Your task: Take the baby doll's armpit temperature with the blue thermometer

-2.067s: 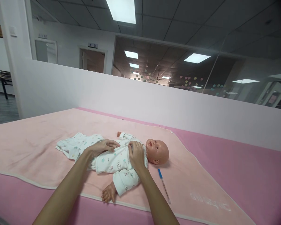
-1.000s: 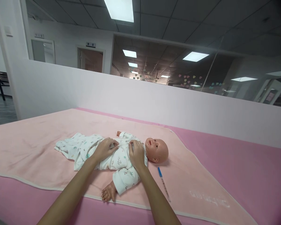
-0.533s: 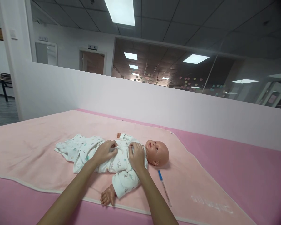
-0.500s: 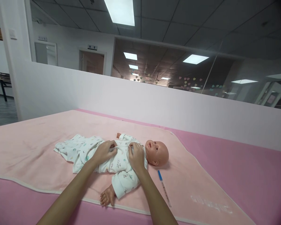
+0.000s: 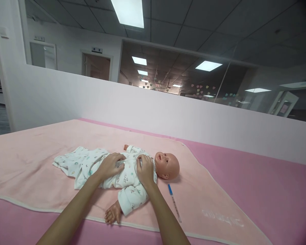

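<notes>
Baby doll [image 5: 129, 174] in wht. print clothes [image 5: 118, 181] lies face-up on peach blanket [image 5: 201, 190]. L hand [image 5: 111, 166] on doll's tummy, R hand [image 5: 146, 170] on its chest, both half-curled; can't tell if either grips clothes. Blue-capped tube [image 5: 174, 202] nr. doll's head; wall [image 5: 153, 109] bhd. doll.

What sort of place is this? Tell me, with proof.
Probably a training room for baby care: a dressed doll lies on a peach blanket, and a door sign shows beyond the white wall.
</notes>
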`<move>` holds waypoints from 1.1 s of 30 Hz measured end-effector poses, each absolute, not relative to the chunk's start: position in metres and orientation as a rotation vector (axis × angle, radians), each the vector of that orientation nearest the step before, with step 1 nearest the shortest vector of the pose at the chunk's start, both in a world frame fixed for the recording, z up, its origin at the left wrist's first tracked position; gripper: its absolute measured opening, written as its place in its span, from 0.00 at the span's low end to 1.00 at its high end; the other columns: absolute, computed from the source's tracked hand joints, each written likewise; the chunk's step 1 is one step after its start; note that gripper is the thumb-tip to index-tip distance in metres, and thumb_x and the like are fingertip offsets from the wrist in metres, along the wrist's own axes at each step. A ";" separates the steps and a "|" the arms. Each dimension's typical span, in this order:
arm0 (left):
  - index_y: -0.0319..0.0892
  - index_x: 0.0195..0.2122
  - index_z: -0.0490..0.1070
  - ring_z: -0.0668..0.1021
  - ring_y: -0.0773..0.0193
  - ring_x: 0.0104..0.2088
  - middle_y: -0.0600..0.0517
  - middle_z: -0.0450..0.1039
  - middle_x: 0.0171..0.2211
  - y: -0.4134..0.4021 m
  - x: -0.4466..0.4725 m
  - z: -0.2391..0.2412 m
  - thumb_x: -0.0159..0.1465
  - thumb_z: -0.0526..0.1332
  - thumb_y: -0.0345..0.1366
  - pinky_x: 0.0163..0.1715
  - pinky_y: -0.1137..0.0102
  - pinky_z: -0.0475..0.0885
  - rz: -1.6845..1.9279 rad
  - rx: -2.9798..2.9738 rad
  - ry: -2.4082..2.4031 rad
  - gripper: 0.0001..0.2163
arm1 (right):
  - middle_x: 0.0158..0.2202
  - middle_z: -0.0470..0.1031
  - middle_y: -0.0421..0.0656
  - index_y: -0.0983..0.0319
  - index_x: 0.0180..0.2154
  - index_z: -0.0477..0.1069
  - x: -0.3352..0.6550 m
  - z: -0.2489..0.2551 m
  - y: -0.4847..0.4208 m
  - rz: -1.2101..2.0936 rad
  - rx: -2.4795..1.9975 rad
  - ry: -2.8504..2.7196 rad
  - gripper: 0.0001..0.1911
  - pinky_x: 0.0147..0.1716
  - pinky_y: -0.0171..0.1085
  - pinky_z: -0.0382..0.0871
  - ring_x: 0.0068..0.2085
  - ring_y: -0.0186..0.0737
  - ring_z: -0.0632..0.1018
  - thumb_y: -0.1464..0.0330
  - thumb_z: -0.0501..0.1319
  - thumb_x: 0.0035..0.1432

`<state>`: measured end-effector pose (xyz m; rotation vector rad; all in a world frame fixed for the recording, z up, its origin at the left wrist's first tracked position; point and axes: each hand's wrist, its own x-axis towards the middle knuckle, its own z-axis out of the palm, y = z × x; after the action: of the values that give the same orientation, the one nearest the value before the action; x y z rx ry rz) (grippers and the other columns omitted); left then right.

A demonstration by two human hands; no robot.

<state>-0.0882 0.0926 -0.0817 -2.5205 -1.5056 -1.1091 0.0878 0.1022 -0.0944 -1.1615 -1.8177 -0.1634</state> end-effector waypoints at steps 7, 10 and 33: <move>0.43 0.28 0.67 0.72 0.62 0.30 0.53 0.72 0.28 0.093 -0.088 -0.082 0.54 0.51 0.36 0.30 0.70 0.63 -1.180 -2.492 -1.620 0.06 | 0.29 0.69 0.40 0.61 0.29 0.63 0.088 -0.096 0.104 -0.152 -1.152 -1.817 0.07 0.35 0.34 0.55 0.34 0.37 0.67 0.74 0.49 0.54; 0.44 0.27 0.69 0.74 0.63 0.28 0.54 0.74 0.25 0.096 -0.091 -0.085 0.55 0.53 0.39 0.28 0.72 0.64 -1.238 -2.498 -1.678 0.08 | 0.29 0.69 0.40 0.61 0.29 0.63 0.088 -0.097 0.105 -0.161 -1.153 -1.810 0.07 0.34 0.34 0.54 0.34 0.37 0.67 0.74 0.49 0.54; 0.46 0.30 0.76 0.76 0.60 0.32 0.53 0.77 0.30 0.099 -0.092 -0.090 0.55 0.54 0.43 0.32 0.71 0.65 -1.085 -2.359 -1.666 0.12 | 0.28 0.69 0.40 0.61 0.28 0.63 0.089 -0.097 0.107 -0.159 -1.148 -1.802 0.06 0.35 0.35 0.54 0.33 0.37 0.67 0.74 0.50 0.52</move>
<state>-0.0923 0.0991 -0.0896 -2.3591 -1.6656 -1.0849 0.0885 0.1070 -0.0968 -1.1485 -1.8024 -0.1586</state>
